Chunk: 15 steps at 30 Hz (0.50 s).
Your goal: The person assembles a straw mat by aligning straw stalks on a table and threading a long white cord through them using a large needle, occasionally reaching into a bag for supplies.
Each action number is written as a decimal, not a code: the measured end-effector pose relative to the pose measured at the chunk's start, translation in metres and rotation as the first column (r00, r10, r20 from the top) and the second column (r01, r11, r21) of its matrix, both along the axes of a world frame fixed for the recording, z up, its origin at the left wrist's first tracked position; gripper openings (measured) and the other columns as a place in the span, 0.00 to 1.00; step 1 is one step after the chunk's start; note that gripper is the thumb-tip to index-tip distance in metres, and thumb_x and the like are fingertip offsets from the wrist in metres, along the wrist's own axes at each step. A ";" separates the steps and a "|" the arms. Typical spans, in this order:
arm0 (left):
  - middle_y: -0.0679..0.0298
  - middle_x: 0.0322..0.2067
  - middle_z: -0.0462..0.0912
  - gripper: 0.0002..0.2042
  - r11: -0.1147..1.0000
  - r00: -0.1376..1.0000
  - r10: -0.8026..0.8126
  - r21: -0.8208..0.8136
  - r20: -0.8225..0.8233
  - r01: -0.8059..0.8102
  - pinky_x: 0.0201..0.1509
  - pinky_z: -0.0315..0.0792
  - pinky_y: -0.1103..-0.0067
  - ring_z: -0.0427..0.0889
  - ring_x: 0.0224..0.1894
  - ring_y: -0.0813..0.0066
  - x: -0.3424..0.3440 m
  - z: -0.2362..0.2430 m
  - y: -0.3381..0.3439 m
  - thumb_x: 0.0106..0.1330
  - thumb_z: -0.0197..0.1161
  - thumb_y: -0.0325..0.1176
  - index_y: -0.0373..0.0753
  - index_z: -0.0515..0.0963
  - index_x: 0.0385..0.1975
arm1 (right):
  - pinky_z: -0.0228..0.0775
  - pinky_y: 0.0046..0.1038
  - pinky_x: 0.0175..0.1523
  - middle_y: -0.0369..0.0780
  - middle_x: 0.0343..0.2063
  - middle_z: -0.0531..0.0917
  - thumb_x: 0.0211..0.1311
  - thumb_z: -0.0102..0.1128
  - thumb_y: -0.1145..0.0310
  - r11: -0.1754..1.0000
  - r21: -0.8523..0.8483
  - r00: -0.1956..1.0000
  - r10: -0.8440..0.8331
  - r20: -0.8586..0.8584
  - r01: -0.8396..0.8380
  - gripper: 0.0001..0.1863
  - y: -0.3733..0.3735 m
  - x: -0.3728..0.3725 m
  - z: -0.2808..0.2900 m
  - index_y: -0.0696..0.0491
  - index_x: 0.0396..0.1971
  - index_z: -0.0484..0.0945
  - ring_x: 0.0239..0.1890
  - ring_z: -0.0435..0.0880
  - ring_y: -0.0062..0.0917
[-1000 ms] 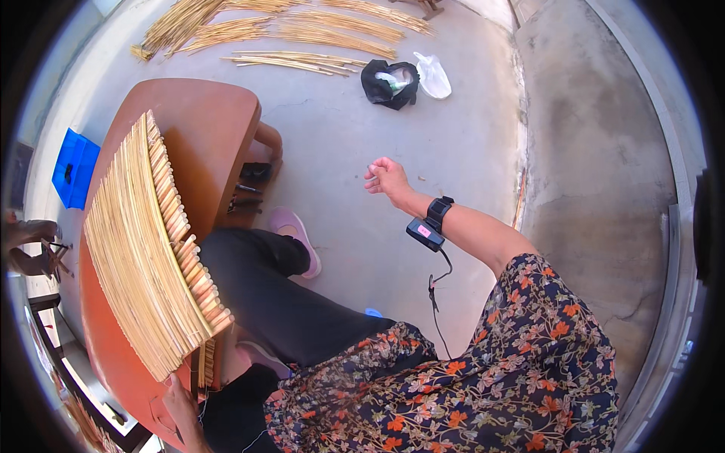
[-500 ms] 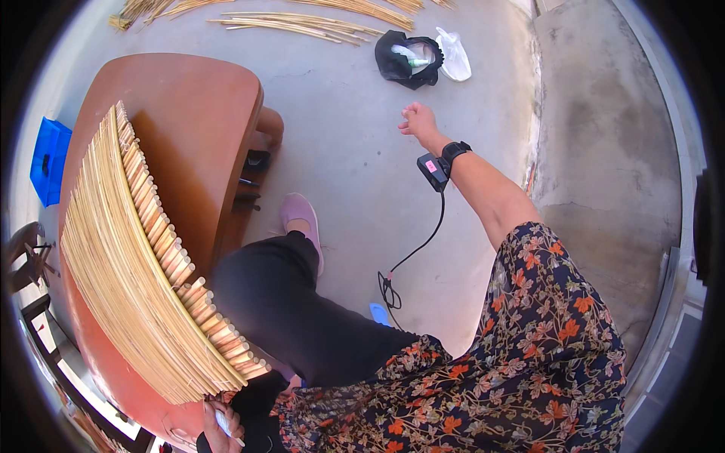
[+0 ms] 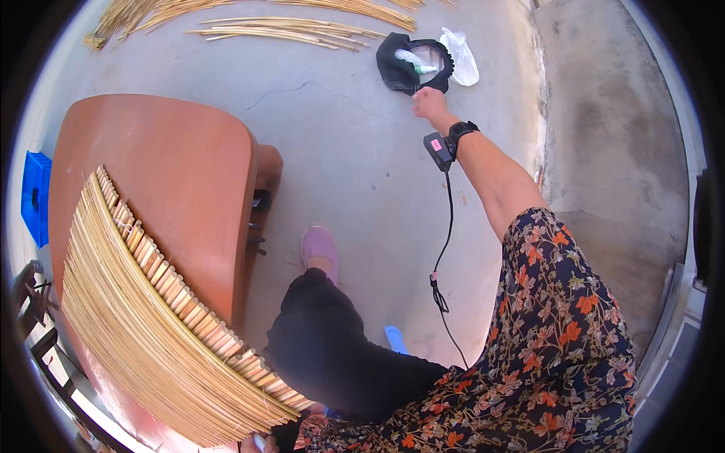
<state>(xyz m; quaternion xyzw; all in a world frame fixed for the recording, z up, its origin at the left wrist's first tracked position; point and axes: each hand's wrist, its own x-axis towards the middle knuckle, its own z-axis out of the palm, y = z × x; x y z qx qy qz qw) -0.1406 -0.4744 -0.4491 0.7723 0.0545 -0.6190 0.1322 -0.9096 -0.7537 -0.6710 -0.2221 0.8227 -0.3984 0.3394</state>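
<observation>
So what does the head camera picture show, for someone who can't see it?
Seen from above, a person's right hand reaches out to a black bag on the concrete floor. To the left, a mat of tied bamboo slats lies on a reddish wooden table; loose bamboo sticks lie farther off.

A mat (image 3: 151, 332) of sticks lies on the bench (image 3: 174, 174) at the left. On the floor (image 3: 347, 151) ahead, the right hand (image 3: 429, 102) is just beside a bag (image 3: 411, 64), with loose sticks (image 3: 287, 30) lying farther left beyond the bench.
</observation>
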 end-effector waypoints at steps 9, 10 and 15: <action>0.69 0.14 0.66 0.18 0.995 0.999 0.029 0.094 0.038 -0.032 0.07 0.49 0.88 0.58 0.07 0.82 -0.003 -0.016 -0.015 0.68 0.50 0.53 0.43 0.72 0.30 | 0.79 0.32 0.39 0.34 0.29 0.78 0.57 0.58 0.73 0.996 0.026 0.994 -0.088 0.064 0.086 0.03 -0.026 -0.037 -0.025 0.52 0.32 0.76 0.30 0.78 0.22; 0.69 0.14 0.67 0.18 0.994 0.999 0.030 0.101 0.039 -0.034 0.07 0.49 0.88 0.59 0.07 0.82 -0.002 -0.017 -0.017 0.68 0.50 0.53 0.43 0.72 0.30 | 0.78 0.34 0.42 0.32 0.28 0.77 0.59 0.57 0.73 0.995 0.018 0.987 -0.098 0.125 0.097 0.04 -0.026 -0.037 -0.027 0.52 0.34 0.74 0.29 0.77 0.21; 0.67 0.16 0.68 0.17 0.994 0.999 0.040 0.103 0.016 -0.042 0.07 0.50 0.88 0.59 0.08 0.82 -0.001 -0.025 -0.021 0.68 0.51 0.51 0.42 0.72 0.31 | 0.75 0.29 0.38 0.35 0.31 0.78 0.59 0.59 0.70 0.998 0.064 0.994 -0.009 0.105 0.003 0.03 -0.030 -0.046 -0.034 0.52 0.31 0.76 0.34 0.77 0.22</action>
